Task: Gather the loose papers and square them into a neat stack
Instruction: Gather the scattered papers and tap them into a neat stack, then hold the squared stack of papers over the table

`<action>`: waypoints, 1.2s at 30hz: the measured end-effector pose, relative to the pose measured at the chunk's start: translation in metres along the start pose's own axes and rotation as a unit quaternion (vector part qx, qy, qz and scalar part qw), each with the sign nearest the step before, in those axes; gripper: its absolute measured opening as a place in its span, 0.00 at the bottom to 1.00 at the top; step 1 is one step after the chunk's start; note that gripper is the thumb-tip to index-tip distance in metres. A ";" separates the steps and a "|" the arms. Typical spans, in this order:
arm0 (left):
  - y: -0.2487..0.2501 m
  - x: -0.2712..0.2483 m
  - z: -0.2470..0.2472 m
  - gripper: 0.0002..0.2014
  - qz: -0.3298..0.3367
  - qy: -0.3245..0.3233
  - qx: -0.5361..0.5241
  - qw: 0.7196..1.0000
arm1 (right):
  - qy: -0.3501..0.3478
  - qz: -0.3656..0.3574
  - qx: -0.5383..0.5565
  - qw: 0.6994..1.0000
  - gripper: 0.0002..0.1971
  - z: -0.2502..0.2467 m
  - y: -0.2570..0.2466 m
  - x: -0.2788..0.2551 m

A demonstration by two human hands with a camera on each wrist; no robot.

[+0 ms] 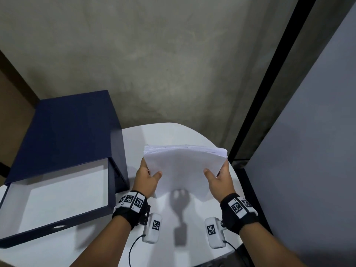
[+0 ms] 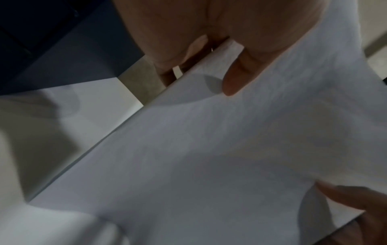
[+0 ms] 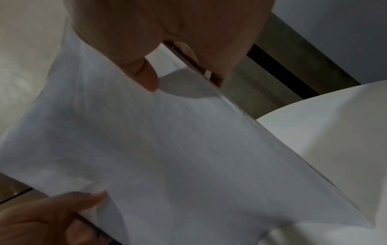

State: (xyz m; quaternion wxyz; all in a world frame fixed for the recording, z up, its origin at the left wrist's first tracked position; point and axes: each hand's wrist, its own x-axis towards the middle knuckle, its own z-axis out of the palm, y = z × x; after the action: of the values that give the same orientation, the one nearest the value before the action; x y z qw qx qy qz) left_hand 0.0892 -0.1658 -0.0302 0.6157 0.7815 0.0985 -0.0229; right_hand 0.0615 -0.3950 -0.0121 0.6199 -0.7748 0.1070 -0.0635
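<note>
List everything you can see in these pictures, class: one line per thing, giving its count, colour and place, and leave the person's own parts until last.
Papers: one stack, white, held up above the table, between the two hands, top edge fanned unevenly.
Box: one, dark blue, lid open, on the table's left side, pale inside.
Table: one, white, rounded far edge, under everything.
Wall: one, grey-green, behind the table.
Panel: one, pale grey, right of the table.
Wristbands: two, black with black-and-white markers, one on each wrist.
Wrist cameras: two, white, cabled, below the wrists.
Left hand: one, grips the papers' left edge, thumb on top.
Right hand: one, grips the papers' right edge, thumb on top.
</note>
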 end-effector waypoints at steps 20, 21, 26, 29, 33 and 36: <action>-0.001 -0.021 0.002 0.16 0.006 -0.018 0.068 0.998 | -0.014 0.018 -0.014 1.000 0.20 -0.001 0.018 -0.016; 0.001 -0.023 0.002 0.16 0.009 -0.019 0.070 0.997 | -0.009 0.014 -0.015 1.000 0.20 -0.002 0.017 -0.016; 0.008 -0.024 -0.004 0.18 0.047 -0.024 0.043 0.998 | 0.001 -0.009 0.026 1.000 0.19 -0.012 -0.005 -0.006; -0.001 -0.027 -0.006 0.20 0.048 -0.052 0.051 0.996 | 0.004 -0.020 0.062 0.998 0.20 -0.024 -0.021 0.010; -0.008 -0.045 0.000 0.20 0.032 -0.062 0.073 0.995 | 0.009 -0.045 0.097 0.994 0.20 -0.039 -0.044 0.029; -0.007 -0.055 0.007 0.17 0.029 -0.035 0.078 0.996 | -0.012 -0.051 0.103 0.993 0.20 -0.044 -0.055 0.035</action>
State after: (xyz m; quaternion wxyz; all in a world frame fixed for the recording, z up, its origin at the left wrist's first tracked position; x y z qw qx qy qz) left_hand 0.0347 -0.1776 -0.0304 0.5562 0.8285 0.0520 -0.0402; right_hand 0.0897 -0.4341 0.0500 0.6936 -0.7119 0.0521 -0.0964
